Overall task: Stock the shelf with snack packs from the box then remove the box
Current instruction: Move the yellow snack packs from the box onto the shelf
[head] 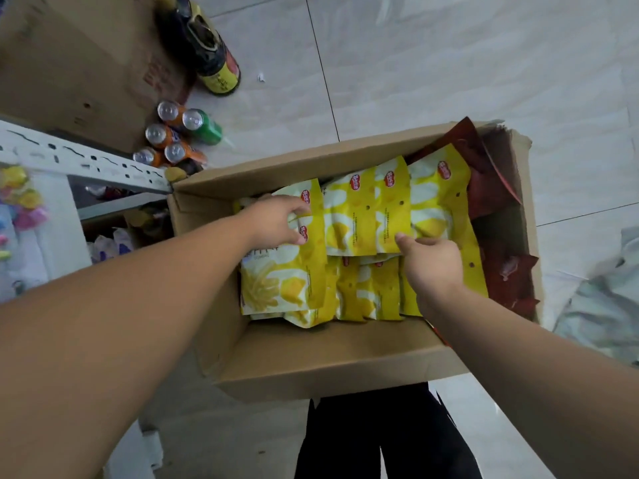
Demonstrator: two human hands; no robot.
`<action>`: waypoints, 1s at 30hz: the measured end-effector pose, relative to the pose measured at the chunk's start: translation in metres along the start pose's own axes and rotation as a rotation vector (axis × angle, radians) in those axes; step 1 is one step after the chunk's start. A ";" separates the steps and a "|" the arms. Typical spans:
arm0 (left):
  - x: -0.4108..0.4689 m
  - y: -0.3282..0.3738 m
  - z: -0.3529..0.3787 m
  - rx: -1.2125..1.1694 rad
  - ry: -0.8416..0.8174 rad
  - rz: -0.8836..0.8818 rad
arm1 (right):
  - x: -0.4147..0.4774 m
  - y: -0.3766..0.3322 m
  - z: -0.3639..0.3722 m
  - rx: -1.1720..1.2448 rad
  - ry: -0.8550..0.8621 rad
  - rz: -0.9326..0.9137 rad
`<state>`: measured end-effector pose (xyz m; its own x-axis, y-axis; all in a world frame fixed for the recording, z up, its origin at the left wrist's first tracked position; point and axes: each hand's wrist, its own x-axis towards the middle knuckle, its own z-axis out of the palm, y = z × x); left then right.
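I read the box (328, 357) open-topped, one corner just beside the shelf rail (86, 160). Inside, yellow snack packs (363, 216) overlap in rows across L and mid sections, with red packs (498, 191) at the R end. L hand (273, 223): fingers curled over a pack's top edge, L side. R hand (432, 267): thumb and fingers pinch a mid-row pack's lower edge. Beyond the rail: cans (176, 140) and a bottle (214, 53).

Pale tiled floor (449, 63), dark bottle (211, 46) with a yellow label toward its far left corner, small white paper scrap (261, 77) near the bottle, five drink cans (176, 136) clustered beside a brown carton (69, 63), crumpled pale cloth (601, 305) at the right edge
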<state>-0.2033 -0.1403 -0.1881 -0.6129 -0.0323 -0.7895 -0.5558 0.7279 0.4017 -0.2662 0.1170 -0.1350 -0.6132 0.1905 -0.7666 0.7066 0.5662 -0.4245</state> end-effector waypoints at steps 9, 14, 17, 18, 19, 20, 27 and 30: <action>0.015 -0.010 0.023 0.199 0.001 0.075 | 0.010 0.017 0.021 -0.011 -0.002 -0.019; -0.013 -0.012 0.008 0.087 0.003 0.100 | -0.011 0.005 0.017 -0.159 -0.005 -0.214; -0.042 -0.003 -0.010 0.075 0.035 0.113 | -0.030 -0.009 0.002 -0.241 0.014 -0.364; -0.052 0.001 -0.017 0.056 0.050 0.117 | -0.037 -0.015 -0.004 -0.256 0.015 -0.409; -0.062 0.005 -0.024 0.023 0.072 0.125 | -0.043 -0.020 -0.010 -0.273 0.015 -0.443; -0.072 0.011 -0.032 -0.006 0.097 0.133 | -0.049 -0.025 -0.017 -0.282 0.009 -0.472; -0.153 0.049 -0.076 -0.247 0.278 0.108 | -0.101 -0.069 -0.076 -0.428 0.003 -0.645; -0.189 0.062 -0.094 -0.338 0.362 0.104 | -0.123 -0.089 -0.101 -0.516 -0.025 -0.703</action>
<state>-0.1747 -0.1532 0.0299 -0.7970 -0.2507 -0.5495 -0.5954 0.4791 0.6449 -0.2892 0.1243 0.0462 -0.8348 -0.3542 -0.4215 -0.0849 0.8393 -0.5370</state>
